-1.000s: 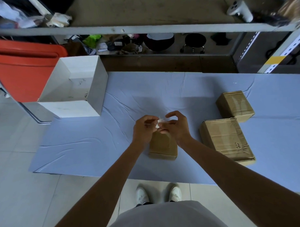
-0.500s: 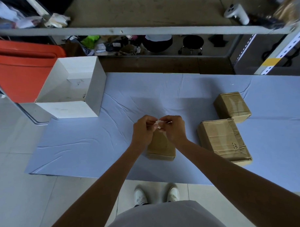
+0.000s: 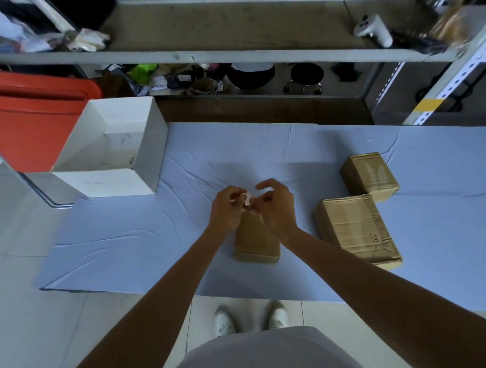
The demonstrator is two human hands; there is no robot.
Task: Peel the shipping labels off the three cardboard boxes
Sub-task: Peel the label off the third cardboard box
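A small cardboard box (image 3: 256, 242) stands on the blue cloth (image 3: 128, 243) in front of me. Above its far end my left hand (image 3: 227, 209) and my right hand (image 3: 274, 207) meet, and both pinch a small crumpled white label (image 3: 247, 198) between their fingertips. My right forefinger arches above the label. A larger cardboard box (image 3: 356, 232) marked with a handwritten 3 lies to the right. A third, smaller cardboard box (image 3: 369, 176) sits behind that one. No label shows on the visible faces of the three boxes.
An open white box (image 3: 142, 159) stands at the cloth's far left corner, with a red bin (image 3: 33, 119) behind it. A metal shelf rack (image 3: 232, 57) runs along the back, holding clutter and a white controller (image 3: 371, 30). My shoes (image 3: 250, 320) show below the table edge.
Both hands stay together over the small box, working the white label between the fingertips. My right forefinger has lifted off and arches up again.
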